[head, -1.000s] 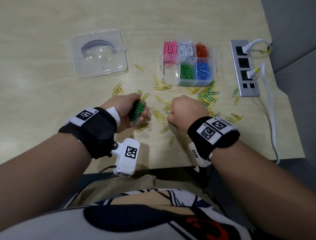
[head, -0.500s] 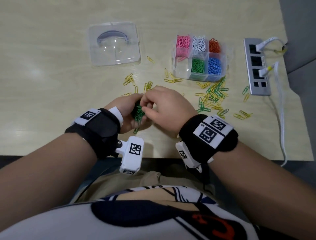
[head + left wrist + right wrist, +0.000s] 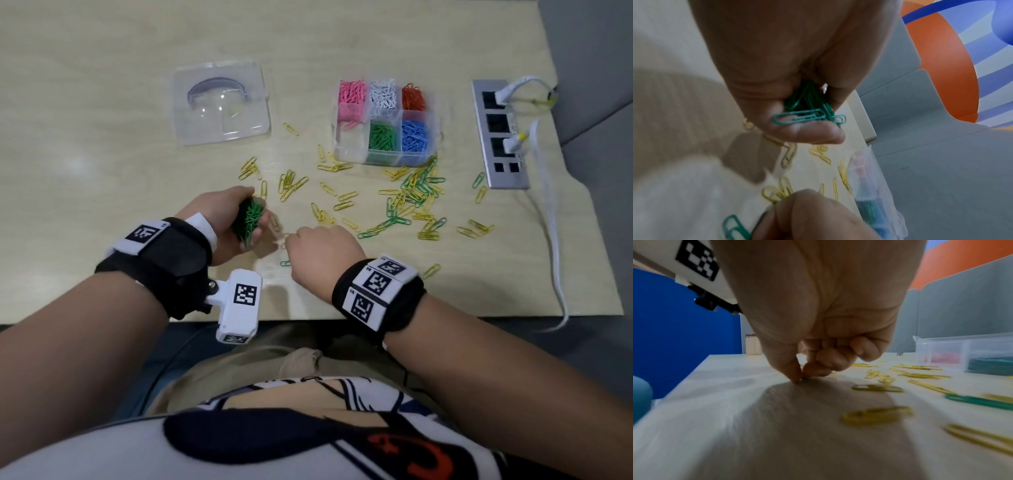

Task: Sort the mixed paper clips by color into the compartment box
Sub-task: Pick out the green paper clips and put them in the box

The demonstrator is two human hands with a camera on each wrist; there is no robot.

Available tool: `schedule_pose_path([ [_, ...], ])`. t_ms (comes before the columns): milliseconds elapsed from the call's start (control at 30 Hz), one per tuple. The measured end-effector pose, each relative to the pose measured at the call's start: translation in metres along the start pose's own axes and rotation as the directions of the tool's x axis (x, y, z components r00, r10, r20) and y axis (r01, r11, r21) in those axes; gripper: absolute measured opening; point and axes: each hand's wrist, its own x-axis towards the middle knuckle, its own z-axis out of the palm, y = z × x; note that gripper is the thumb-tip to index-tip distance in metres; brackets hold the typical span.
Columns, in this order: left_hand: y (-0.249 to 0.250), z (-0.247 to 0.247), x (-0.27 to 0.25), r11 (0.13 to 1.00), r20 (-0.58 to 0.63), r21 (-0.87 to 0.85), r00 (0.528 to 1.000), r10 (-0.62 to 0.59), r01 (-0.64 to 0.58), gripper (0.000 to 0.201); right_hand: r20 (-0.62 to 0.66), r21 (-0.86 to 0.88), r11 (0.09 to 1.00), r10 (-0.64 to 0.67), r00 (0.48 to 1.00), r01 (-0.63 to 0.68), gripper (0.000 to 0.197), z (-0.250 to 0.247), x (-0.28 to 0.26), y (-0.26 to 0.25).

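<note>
On a pale counter (image 3: pixel 102 85) with a clear lid (image 3: pixel 221 102) and power strip (image 3: pixel 498 137) nearby, a compartment box (image 3: pixel 385 159) awaits light, slippery yellow and green paper clips (image 3: pixel 407 198) scattered before it; the left hand (image 3: pixel 219 219) clutches a green bunch (image 3: pixel 250 219) while the right hand (image 3: pixel 322 257) pinches, at its wire edge, one flat green clip (image 3: pixel 804 378).

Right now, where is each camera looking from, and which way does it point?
Head: up on the person's head, facing forward and down at the compartment box and table; both forearms, left hand and right hand show.
Left wrist: on the left wrist, looking along the palm at the bunch of green paper clips it grips.
Right wrist: low over the table, looking along the right hand's fingertips pinching at the tabletop.
All three views share the yellow paper clips and the box.
</note>
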Motion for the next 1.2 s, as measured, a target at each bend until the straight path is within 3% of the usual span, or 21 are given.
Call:
schedule_pose_path([
  [67, -0.001, 0.013, 0.0, 1.0, 0.008, 0.029, 1.0, -0.004, 0.004, 0.027, -0.002, 0.014, 0.998, 0.058, 0.998, -0.058, 0.021, 0.002, -0.009, 0.01],
  [133, -0.002, 0.029, -0.001, 0.998, 0.026, 0.06, 1.0, -0.006, 0.005, 0.027, -0.044, 0.141, 0.975, 0.18, 0.983, -0.172, 0.018, 0.001, -0.019, 0.026],
  [200, -0.004, 0.048, -0.002, 0.994, 0.058, 0.111, 0.998, -0.011, 0.005, 0.028, -0.213, 0.327, 0.914, 0.318, 0.924, -0.24, 0.015, -0.004, -0.031, 0.041],
  [267, -0.007, 0.068, -0.004, 0.988, 0.097, 0.157, 0.995, -0.022, 0.007, 0.028, -0.38, 0.463, 0.866, 0.388, 0.84, -0.19, 0.011, -0.011, -0.042, 0.05],
  [300, -0.008, 0.077, -0.005, 0.986, 0.122, 0.169, 0.992, -0.033, 0.012, 0.027, -0.41, 0.483, 0.86, 0.388, 0.825, -0.165, 0.01, -0.014, -0.045, 0.052],
  [367, -0.01, 0.094, -0.007, 0.983, 0.192, 0.183, 0.979, -0.067, 0.031, 0.024, -0.358, 0.5, 0.85, 0.38, 0.853, -0.169, 0.013, -0.021, -0.049, 0.055],
  [433, -0.011, 0.106, -0.009, 0.984, 0.273, 0.168, 0.956, -0.104, 0.059, 0.025, -0.315, 0.571, 0.797, 0.434, 0.844, -0.197, 0.017, -0.026, -0.053, 0.062],
  [500, -0.01, 0.113, -0.008, 0.988, 0.318, 0.126, 0.94, -0.126, 0.09, 0.03, -0.308, 0.662, 0.706, 0.562, 0.767, -0.252, 0.017, -0.027, -0.058, 0.075],
  [600, -0.008, 0.114, -0.005, 0.988, 0.305, 0.108, 0.943, -0.137, 0.109, 0.033, -0.169, 0.617, 0.61, 0.719, 0.674, -0.497, 0.018, -0.015, -0.061, 0.101],
  [667, -0.006, 0.11, -0.003, 0.988, 0.276, 0.113, 0.952, -0.134, 0.106, 0.031, -0.053, 0.532, 0.591, 0.737, 0.673, -0.606, 0.02, -0.006, -0.055, 0.111],
  [767, -0.004, 0.103, -0.001, 0.989, 0.223, 0.116, 0.968, -0.115, 0.091, 0.028, 0.034, 0.475, 0.606, 0.712, 0.701, -0.639, 0.028, 0.0, -0.038, 0.112],
  [1000, 0.002, 0.088, 0.001, 0.992, 0.196, 0.1, 0.976, -0.094, 0.075, 0.023, 0.049, 0.437, 0.612, 0.716, 0.697, -0.659, 0.013, 0.004, -0.025, 0.108],
  [1200, 0.002, 0.089, 0.006, 0.99, 0.201, 0.114, 0.974, -0.099, 0.077, 0.027, 0.083, 0.415, 0.637, 0.684, 0.724, -0.649, 0.015, -0.002, -0.03, 0.113],
])
